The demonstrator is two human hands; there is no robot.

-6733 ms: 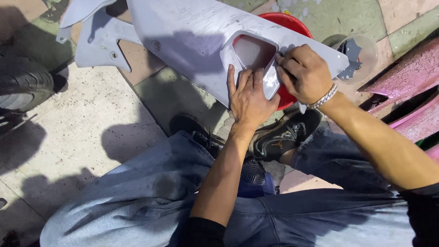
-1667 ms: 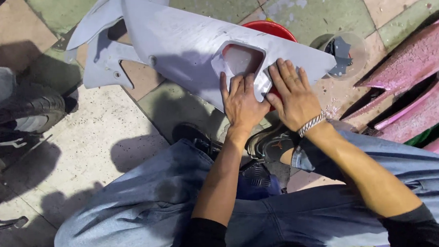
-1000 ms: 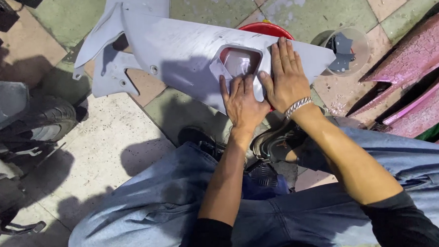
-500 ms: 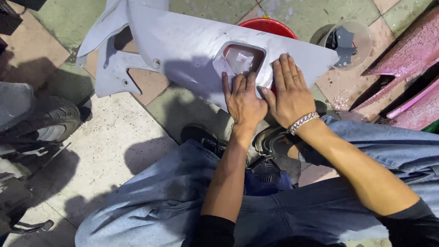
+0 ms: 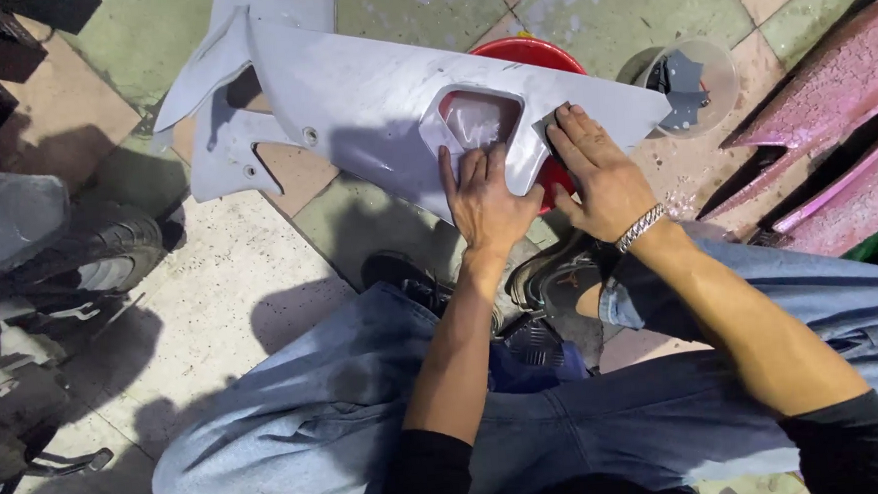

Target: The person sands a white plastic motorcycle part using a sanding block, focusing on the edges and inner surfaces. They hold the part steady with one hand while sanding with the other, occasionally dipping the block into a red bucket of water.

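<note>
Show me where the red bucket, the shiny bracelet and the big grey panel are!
red bucket (image 5: 534, 54), head view, on its top rim behind the panel.
bracelet (image 5: 641, 228), head view, on the metal links at the wrist.
grey panel (image 5: 371, 90), head view, on its flat middle surface.

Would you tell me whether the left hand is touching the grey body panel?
Touching. The head view shows the left hand lying flat on the grey body panel, fingers spread just below its cut-out opening.

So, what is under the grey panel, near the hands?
A red bucket stands under the grey panel; its rim shows above and a red part below. The bucket's inside is covered.
</note>
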